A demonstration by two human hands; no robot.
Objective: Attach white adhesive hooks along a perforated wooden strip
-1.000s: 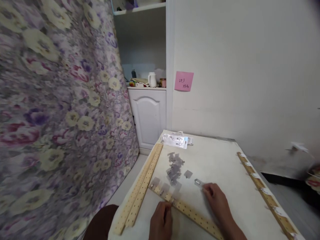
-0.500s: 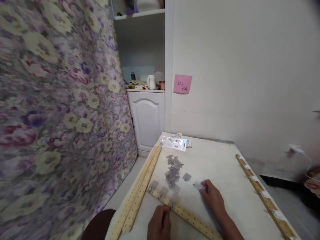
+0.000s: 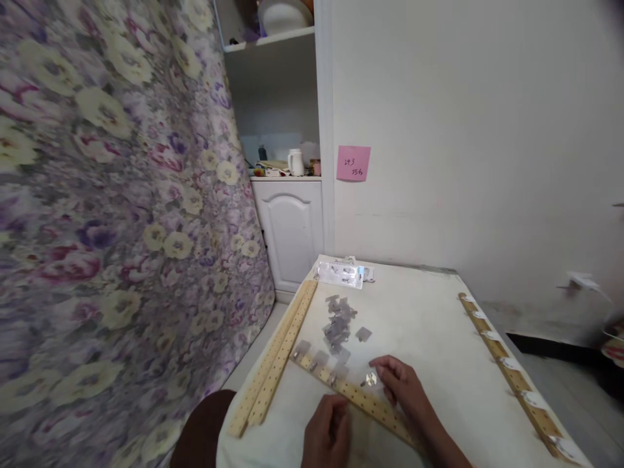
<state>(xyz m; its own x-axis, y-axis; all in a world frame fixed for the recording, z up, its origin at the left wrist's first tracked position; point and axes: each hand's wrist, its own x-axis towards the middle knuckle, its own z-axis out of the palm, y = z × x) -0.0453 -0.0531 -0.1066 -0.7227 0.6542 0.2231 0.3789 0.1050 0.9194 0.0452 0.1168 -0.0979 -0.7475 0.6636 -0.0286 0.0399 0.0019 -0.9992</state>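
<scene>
A shiny clear adhesive hook (image 3: 370, 379) is pinched at the fingertips of my right hand (image 3: 400, 385), just above a perforated wooden strip (image 3: 363, 399). My left hand (image 3: 327, 429) is closed at the near edge of that strip; whatever may be in its fingers is hidden. Along the strip's far-left part sit a few clear square pieces with small metal hooks (image 3: 312, 365). Behind them lies a loose pile of similar grey-looking hooks (image 3: 338, 325). One single hook (image 3: 363, 334) rests apart, to the right of the pile.
Two more perforated strips (image 3: 280, 354) lie along the table's left edge. A strip with white pieces (image 3: 511, 370) runs down the right edge. Clear blister packs (image 3: 340, 273) are at the back. A floral curtain (image 3: 146, 227) hangs left; a white cabinet (image 3: 290, 234) stands behind.
My right hand has moved left and toward me with the hook, from beyond the strip to over it. My left hand stays by the strip's near edge. The view has shifted slightly.
</scene>
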